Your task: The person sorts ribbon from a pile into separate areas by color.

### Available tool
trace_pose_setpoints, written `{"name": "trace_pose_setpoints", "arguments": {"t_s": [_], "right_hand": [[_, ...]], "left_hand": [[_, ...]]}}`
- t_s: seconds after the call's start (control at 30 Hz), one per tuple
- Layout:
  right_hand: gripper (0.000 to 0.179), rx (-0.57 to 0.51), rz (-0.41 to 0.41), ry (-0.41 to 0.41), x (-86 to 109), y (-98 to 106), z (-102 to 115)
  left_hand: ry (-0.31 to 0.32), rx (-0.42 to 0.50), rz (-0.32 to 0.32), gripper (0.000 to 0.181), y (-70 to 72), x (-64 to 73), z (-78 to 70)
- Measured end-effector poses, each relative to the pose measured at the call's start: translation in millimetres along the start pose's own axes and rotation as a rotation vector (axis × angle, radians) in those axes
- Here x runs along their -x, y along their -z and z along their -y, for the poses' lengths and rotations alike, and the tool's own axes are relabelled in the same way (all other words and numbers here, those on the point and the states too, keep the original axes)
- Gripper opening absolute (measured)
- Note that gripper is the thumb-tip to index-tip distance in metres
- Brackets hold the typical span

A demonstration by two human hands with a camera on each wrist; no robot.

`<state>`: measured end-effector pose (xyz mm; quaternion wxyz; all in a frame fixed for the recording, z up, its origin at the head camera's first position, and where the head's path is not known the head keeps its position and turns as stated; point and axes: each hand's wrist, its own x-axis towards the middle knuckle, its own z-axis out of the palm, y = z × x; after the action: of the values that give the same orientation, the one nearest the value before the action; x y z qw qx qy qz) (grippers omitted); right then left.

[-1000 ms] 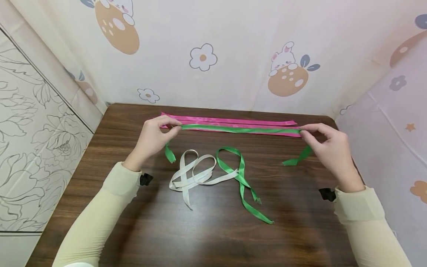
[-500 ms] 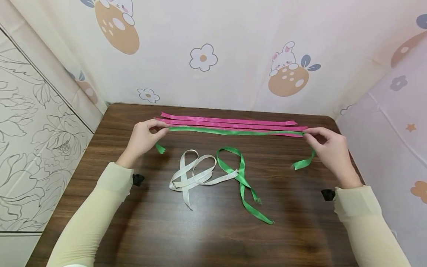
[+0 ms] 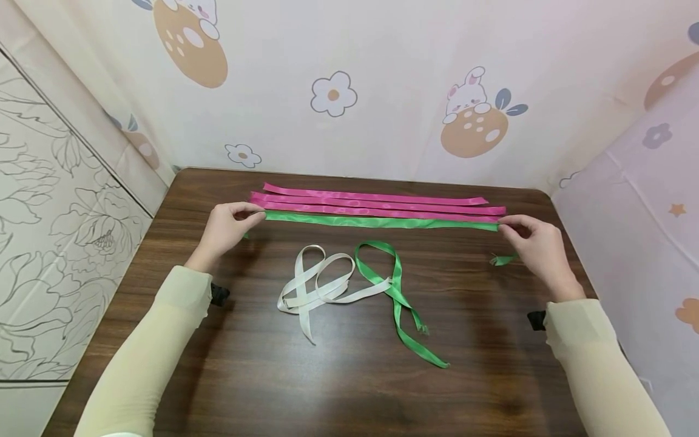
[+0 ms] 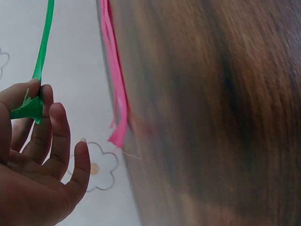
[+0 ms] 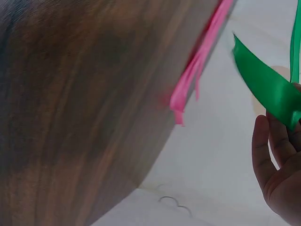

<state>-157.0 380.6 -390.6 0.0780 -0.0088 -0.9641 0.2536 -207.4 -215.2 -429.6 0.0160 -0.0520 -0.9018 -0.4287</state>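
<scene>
A green satin ribbon [image 3: 377, 222] is stretched taut from side to side between both hands, just in front of the pink ribbons [image 3: 377, 205] in the head view. My left hand [image 3: 228, 230] pinches it near one end between thumb and fingers; a short green tail pokes out in the left wrist view. The right hand [image 3: 537, 247] pinches the other end, with a longer tail [image 5: 261, 77] hanging free. In both wrist views the ribbon is held apart from the tabletop. The pink ribbons lie straight, side by side, along the table's back.
Nearer the front, a loosely looped white ribbon [image 3: 311, 294] lies on the brown wooden table [image 3: 327, 394]. Beside it, a second green ribbon [image 3: 397, 291] is crossed over itself, touching the white one's end. A patterned curtain [image 3: 393, 73] hangs behind the table.
The hands have spread wider apart, the left one moving leftward. The green ribbon has flattened out and come forward off the pink ribbons, and its dangling tails show less.
</scene>
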Motion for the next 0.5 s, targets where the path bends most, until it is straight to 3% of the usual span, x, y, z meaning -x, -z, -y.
{"name": "trace_pose_setpoints", "arguments": {"t_s": [0.3,0.5], "right_hand": [[0.039,0.035,0.058,-0.070,-7.4,-11.5,-18.8],[0.040,0.039,0.099,-0.114,-11.8,-19.4,-30.8]], "left_hand": [[0.073,-0.007,0.028,0.034,-2.1,-7.2,18.8],[0.084,-0.052,0.024,0.031,-5.9,-11.2,28.8]]}}
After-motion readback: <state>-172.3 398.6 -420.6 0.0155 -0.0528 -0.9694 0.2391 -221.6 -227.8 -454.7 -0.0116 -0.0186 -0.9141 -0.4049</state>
